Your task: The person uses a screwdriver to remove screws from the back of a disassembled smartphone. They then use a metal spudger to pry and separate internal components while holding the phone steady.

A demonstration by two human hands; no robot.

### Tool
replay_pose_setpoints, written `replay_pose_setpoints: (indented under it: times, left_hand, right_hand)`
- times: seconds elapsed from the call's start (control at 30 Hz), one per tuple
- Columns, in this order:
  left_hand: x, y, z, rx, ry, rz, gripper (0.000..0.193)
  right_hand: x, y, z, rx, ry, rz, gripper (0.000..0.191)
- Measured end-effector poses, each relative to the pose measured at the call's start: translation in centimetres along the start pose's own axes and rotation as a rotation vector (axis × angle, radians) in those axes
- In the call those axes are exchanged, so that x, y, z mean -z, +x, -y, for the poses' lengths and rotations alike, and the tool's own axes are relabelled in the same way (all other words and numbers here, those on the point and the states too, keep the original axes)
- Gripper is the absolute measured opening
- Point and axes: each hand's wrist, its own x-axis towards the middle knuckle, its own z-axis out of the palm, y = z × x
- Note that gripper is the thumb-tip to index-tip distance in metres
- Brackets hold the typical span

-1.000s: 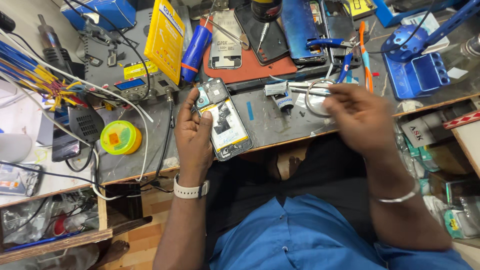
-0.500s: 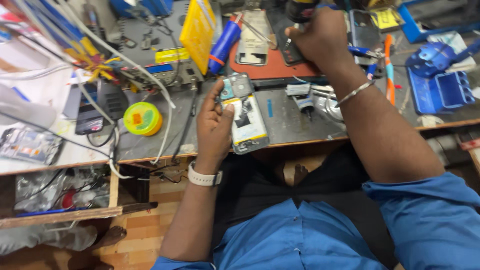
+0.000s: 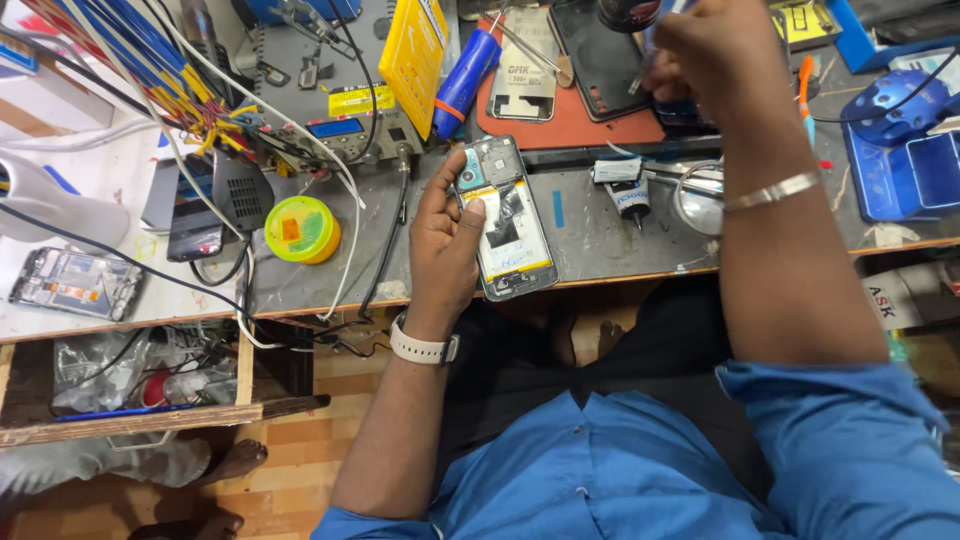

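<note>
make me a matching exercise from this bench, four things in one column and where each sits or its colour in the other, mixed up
Things:
1. opened phone
2. round tin
3. left hand
4. right hand

Places or colours:
A. raised at the far side of the bench, over the red mat
B. yellow-green, left of the phone, beside white cables
C. at the near bench edge, back cover off, insides showing
D. resting on the phone's left edge, white watch on the wrist

Pairs: 1-C, 2-B, 3-D, 4-A
</note>
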Motion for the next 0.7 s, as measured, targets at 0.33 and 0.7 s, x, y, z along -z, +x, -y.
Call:
replay_pose_setpoints:
  times: [0.33,0.7]
  left_hand:
    - [0.1,0.0,0.0,0.01,-0.131,-0.01,0.063]
    - [0.0,-0.4,-1.4,0.044,-0.041,0.146,0.109]
  right_hand:
    - [-4.0,-14.7,-2.3,0.171,0.109,0.021,0.067]
    - [-5.0,-12.4,-4.6,0.661,-0.188,-0.052,0.044]
